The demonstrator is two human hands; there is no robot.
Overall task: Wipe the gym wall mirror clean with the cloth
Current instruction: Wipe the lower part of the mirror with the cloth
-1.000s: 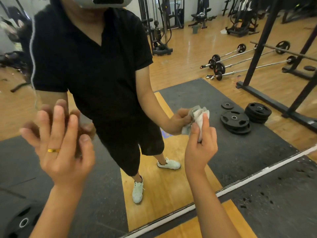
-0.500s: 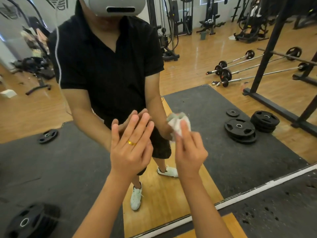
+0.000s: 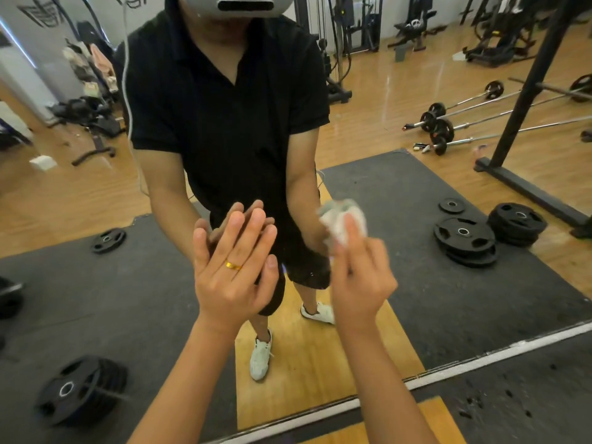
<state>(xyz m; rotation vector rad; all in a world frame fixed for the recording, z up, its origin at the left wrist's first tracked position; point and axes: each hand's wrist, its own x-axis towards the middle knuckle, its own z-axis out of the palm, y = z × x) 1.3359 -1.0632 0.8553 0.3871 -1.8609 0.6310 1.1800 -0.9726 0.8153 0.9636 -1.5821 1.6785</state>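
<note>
left hand [image 3: 234, 277]: centre of the frame, raised in front of the mirror [image 3: 384, 91], back of the hand toward the camera. fingers straight and close together, thumb out to the left, nothing held. the fingertips meet their own reflection, so they touch the glass; whether the palm also lies flat on it cannot be told from this angle. gold ring [image 3: 233, 266] on one finger.

right hand [image 3: 362, 274]: just right of the left hand, apart from it, motion-blurred. fingers curled round the cloth [image 3: 342, 219], index finger lying up along it.

cloth: white, crumpled into a wad, sticking out above the right hand, centre-right of the frame. it appears to sit against the glass (its reflected copy merges with it, blur makes the contact line soft).

mirror: fills most of the frame; pale bottom edge strip [image 3: 480, 360] runs diagonally across the lower right. small specks on the glass between the two hands.

in the reflection: person in a black shirt, black shorts and white shoes, upper centre; stacked weight plates [image 3: 464, 238] at right; barbells [image 3: 448, 123] on the wooden floor, upper right; black rack post [image 3: 528, 84] at the right edge; more plates [image 3: 80, 389] at lower left.
</note>
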